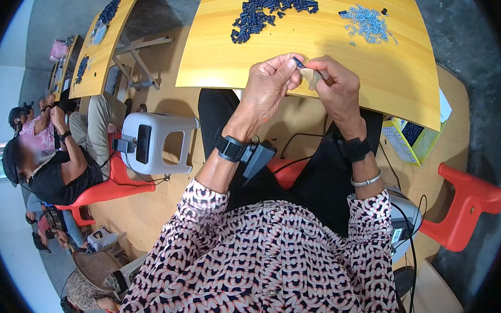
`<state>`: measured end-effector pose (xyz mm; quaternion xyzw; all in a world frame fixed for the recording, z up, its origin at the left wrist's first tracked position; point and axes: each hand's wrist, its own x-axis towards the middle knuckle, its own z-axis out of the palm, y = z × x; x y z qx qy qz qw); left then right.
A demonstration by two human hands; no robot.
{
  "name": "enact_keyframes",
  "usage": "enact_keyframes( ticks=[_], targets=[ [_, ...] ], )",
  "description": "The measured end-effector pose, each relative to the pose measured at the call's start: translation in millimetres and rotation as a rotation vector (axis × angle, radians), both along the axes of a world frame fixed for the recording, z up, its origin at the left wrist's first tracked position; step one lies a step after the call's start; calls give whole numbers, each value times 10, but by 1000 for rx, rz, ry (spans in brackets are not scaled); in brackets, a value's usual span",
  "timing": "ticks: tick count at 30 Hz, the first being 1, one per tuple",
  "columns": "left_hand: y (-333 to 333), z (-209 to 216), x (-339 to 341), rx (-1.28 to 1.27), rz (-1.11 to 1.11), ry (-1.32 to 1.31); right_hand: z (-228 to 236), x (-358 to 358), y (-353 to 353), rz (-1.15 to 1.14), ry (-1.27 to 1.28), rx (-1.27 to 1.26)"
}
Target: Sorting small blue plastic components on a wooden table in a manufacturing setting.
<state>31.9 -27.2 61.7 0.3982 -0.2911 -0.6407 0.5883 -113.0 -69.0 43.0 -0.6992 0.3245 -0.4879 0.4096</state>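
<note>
My left hand [272, 80] is above the near edge of the yellow wooden table [222, 63], its thumb and forefinger pinching a small dark blue plastic part [298, 62]. Close against it, my right hand [338, 84] is closed too, fingertips almost meeting the left ones. Something pale beige [308, 75] shows at the right fingertips; whether it is a fingertip cover or a held piece I cannot tell. Farther back lies a heap of similar dark blue parts [259, 13]. To its right is a pile of small clear, bluish pieces [366, 25].
Below the table's right edge stands a yellow-rimmed crate [415, 135] with dark parts inside. A red stool [465, 207] is at the right, a grey-white stool [156, 142] at the left. Cables run beside my legs. Another person [61, 162] sits at left near a second table [111, 39].
</note>
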Motion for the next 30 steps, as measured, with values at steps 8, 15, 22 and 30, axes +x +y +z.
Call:
enact_keyframes(
  ticks=[8,15,22,30],
  targets=[
    [31,-42,52,-2,-13,100,34,-10,-24,80,16,105],
    [12,-50,92,-4,-63,101,13,-46,-44,178,-90,172],
    [4,-6,90,55,-71,119,20,-49,-44,138,-39,164],
    [-57,5,52,30,-70,113,3,-14,-70,157,-215,160]
  ],
)
